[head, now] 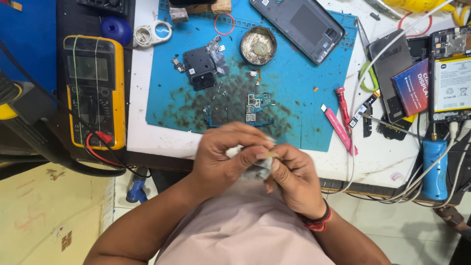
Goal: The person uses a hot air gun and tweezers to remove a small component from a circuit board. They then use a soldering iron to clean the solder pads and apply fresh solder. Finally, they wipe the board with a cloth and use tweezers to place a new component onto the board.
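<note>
1. I see my left hand [221,154] and right hand [294,179] brought together at the near edge of the table [387,157], in front of my chest.
2. Both hands are curled shut around 1 small pale part [257,167], which looks crumpled or blurred; I cannot tell what it is.
3. The left hand's fingers wrap over the top of the part, and the right hand pinches its side between thumb and fingers.
4. A red and black wristband [319,222] sits on my right wrist.
5. Just beyond the hands lies a blue work mat [304,83], smeared dark across its middle.
6. On that smear rests a small circuit board [256,107], with a black plastic cover [200,67] further back and to the left.
7. A round metal tin [258,45] stands near the mat's far edge, beside a grey phone back cover [299,27].
8. Left of the mat sits a yellow multimeter [94,88], with a red probe plugged in at its lower end.
9. To the right of the mat lie a pink tool [339,130], a red screwdriver [343,104] and a blue cylinder [435,167], well apart from the hands.
</note>
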